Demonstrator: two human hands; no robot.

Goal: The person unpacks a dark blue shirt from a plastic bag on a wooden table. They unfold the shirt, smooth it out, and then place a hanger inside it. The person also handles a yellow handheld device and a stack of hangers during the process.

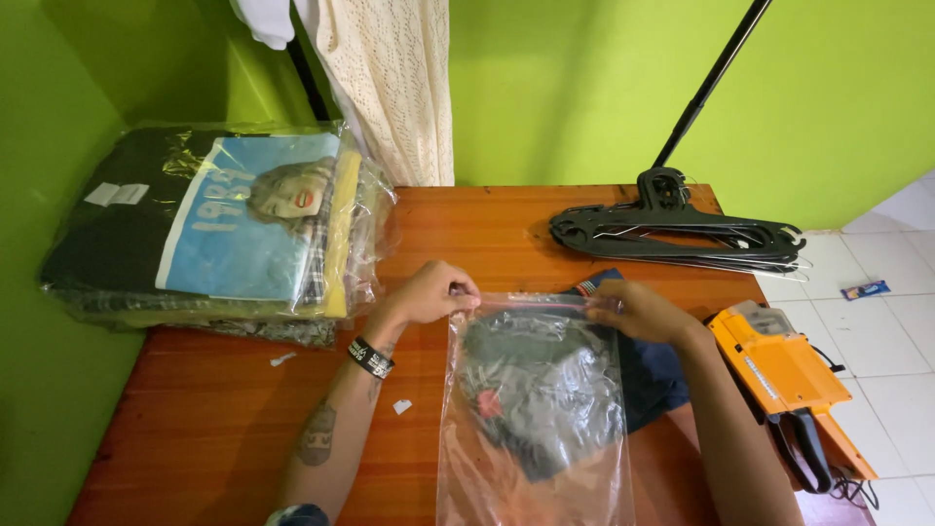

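Observation:
A clear zip-top plastic bag (536, 429) lies on the wooden table (224, 409) in front of me, with a dark folded garment (541, 385) inside. My left hand (433, 292) pinches the bag's top seal at its left corner. At the right end of the same seal, my right hand (643, 310) pinches it between finger and thumb. A black wristband sits on my left wrist. Part of a dark blue garment (654, 375) shows under the bag at the right.
A stack of bagged folded clothes (209, 229) sits at the table's back left. Black hangers (682, 239) lie at the back right, under a black pole. An orange price-label gun (784, 375) rests at the right edge. Cream lace fabric (390, 88) hangs behind.

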